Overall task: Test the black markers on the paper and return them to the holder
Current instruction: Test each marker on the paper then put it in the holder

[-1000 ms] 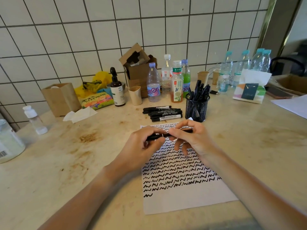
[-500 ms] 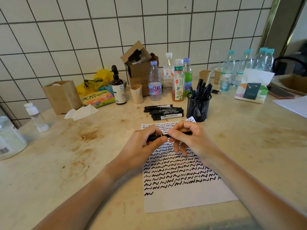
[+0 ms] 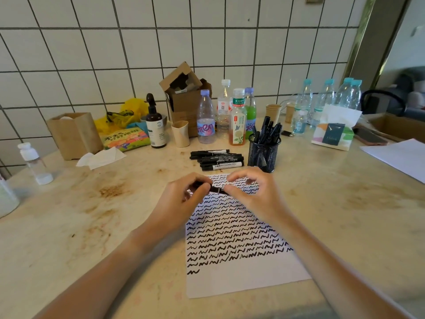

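The black marker (image 3: 215, 189) sits over the paper (image 3: 241, 279), pinched by the left hand (image 3: 184, 199) and right hand (image 3: 253, 194). It showed longer before, so maybe its cap is clicking on; next stop, the holder (image 3: 263, 155).

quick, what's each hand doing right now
Left hand: closed around one end of the black marker.
Right hand: fingertips pinching the marker's other end.

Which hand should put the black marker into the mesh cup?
Probably the right hand. It pinches one end of the black marker and sits just in front of the black mesh holder. The left hand grips the other end, farther away.
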